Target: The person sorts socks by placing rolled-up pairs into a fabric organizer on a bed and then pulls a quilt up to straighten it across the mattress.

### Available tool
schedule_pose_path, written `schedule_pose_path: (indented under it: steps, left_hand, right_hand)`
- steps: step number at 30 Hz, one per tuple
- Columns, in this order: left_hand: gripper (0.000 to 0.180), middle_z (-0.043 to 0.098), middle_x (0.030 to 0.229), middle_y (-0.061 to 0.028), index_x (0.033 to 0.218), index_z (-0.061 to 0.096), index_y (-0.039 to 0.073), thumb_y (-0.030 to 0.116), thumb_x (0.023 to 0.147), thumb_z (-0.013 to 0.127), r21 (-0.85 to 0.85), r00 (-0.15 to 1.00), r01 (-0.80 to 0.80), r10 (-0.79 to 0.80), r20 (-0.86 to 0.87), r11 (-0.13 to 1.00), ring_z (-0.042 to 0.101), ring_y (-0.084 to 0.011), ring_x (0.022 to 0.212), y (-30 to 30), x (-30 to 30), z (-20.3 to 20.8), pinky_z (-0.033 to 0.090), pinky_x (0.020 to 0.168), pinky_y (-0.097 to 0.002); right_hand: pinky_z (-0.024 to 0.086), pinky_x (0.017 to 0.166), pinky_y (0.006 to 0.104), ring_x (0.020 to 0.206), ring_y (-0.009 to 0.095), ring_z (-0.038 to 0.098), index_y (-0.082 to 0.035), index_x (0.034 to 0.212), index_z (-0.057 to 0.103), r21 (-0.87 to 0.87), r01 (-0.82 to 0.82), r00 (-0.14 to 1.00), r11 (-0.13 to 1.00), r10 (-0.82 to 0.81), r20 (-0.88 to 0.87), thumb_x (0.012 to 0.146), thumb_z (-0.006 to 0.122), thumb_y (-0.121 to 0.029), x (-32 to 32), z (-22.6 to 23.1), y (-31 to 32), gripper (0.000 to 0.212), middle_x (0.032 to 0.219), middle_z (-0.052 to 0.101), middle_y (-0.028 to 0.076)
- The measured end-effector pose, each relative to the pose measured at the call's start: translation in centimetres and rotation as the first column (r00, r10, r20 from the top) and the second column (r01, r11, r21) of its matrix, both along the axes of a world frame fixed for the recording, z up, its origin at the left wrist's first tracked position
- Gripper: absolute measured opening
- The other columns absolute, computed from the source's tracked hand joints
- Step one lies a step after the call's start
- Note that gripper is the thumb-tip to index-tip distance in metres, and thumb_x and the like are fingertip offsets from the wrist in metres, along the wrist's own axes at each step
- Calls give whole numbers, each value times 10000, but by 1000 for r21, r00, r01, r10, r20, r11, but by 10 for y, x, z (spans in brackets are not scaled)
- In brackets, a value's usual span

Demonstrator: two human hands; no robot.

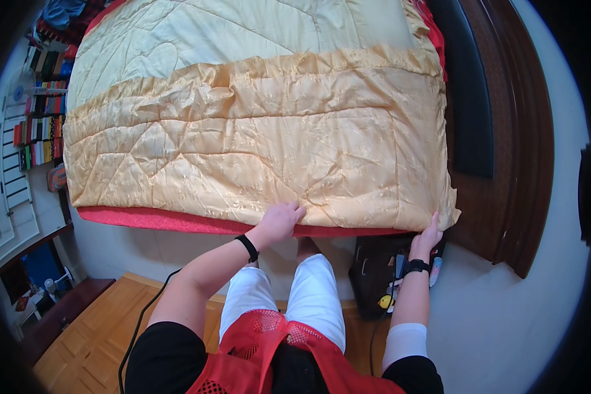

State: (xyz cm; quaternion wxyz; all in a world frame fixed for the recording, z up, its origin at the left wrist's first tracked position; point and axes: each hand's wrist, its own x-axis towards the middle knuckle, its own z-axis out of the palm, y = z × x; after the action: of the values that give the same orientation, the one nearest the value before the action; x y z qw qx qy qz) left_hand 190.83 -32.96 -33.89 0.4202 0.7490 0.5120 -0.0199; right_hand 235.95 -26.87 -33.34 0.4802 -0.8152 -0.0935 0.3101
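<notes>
A gold satin quilt (pixel 348 164) with a ruffled border lies across the bed, its near part folded back over the paler side (pixel 243 33). At the middle of the quilt's near edge, my left hand (pixel 281 222) is closed on the fabric, fingers curled. Over at the right end, my right hand (pixel 427 238) grips the quilt near its corner, the thumb pointing up along the edge. Beneath the quilt, a red bed cover (pixel 157 219) shows as a strip along the near side.
A dark wooden headboard (pixel 522 144) with a black padded panel (pixel 469 85) stands at the right. Below my right hand is a dark bedside cabinet (pixel 368 262) with small items and a yellow toy (pixel 385 301). Bookshelves (pixel 46 125) line the far left. A black cable (pixel 141 315) hangs by my left arm.
</notes>
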Motion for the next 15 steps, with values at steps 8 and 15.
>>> schedule_pose_path:
  steps: [8, 15]
  left_hand:
    - [348, 607, 1000, -106, 1095, 578, 77, 78, 766, 690, -93, 1000, -14, 15, 12, 996, 667, -305, 884, 10, 7, -5, 545, 720, -429]
    - [394, 599, 1034, -105, 1139, 596, 86, 105, 761, 706, -42, 990, -123, 119, -76, 992, 635, -308, 999, -10, -7, -15, 540, 793, -433]
  right_hand:
    - [538, 957, 385, 1130, 229, 642, 26, 1328, 581, -103, -33, 999, 994, 33, 2, 978, 704, -230, 16, -12, -4, 451, 1271, 656, 117]
    - [506, 1025, 412, 1227, 234, 592, 9, 1373, 527, -153, -31, 979, 988, -1, -203, 925, 756, -399, -43, -37, 9, 648, 1388, 580, 103]
